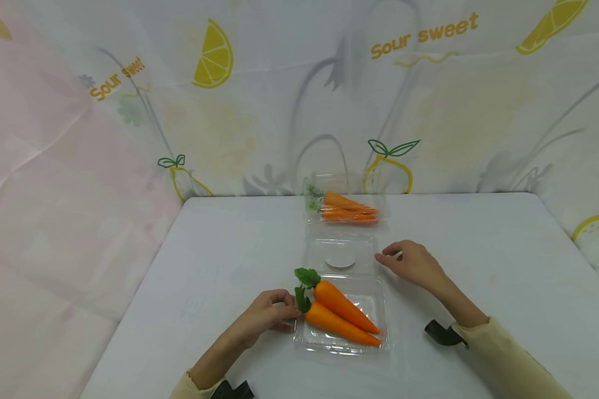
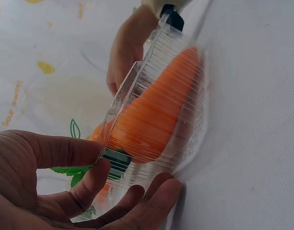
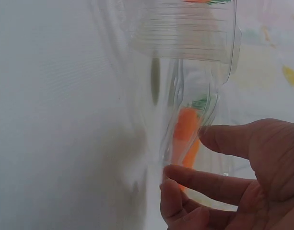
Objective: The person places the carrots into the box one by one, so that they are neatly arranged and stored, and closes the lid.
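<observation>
A clear plastic clamshell box [image 1: 341, 350] lies with its lid [image 1: 324, 249] folded back toward the far side. Inside are two orange toy-like carrots with green leaf tops, an upper carrot [image 1: 344, 305] and a lower carrot [image 1: 336, 328], both slanting down to the right. My left hand [image 1: 269, 316] pinches the box's left rim between thumb and forefinger, beside the leaves. At the lid's right edge, my right hand [image 1: 414, 266] holds the thin plastic between thumb and forefinger. The left wrist view shows a carrot [image 2: 154, 112] through the ribbed box wall.
Behind the lid stands another clear box [image 1: 311, 183] holding several slim carrots [image 1: 349, 213] with feathery green tops. A white table [image 1: 219, 249] lies beneath everything. A printed cloth [image 1: 279, 111] with lemon drawings rises along the table's back edge.
</observation>
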### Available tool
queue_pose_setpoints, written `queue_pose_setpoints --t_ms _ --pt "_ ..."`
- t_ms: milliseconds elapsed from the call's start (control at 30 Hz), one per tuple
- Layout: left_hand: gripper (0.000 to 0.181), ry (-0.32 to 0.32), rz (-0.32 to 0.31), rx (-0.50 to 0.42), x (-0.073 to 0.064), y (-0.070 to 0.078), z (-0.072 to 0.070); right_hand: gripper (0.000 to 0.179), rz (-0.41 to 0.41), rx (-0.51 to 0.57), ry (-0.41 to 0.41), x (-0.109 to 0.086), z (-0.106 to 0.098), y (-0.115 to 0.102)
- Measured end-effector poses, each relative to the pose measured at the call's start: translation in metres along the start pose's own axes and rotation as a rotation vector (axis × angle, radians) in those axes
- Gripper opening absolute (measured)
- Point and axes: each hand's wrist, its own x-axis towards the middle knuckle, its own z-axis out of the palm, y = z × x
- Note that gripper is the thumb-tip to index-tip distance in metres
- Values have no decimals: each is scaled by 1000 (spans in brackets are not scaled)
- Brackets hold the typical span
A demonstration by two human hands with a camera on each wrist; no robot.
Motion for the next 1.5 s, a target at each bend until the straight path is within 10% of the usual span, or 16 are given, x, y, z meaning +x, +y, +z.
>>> queue_pose_setpoints --t_ms 167,1500 --pt "10 4 4 -7 -1 0 1 40 2 51 -77 2 1 1" --pt "10 -7 2 43 -4 3 3 22 -153 19 109 -30 -11 -14"
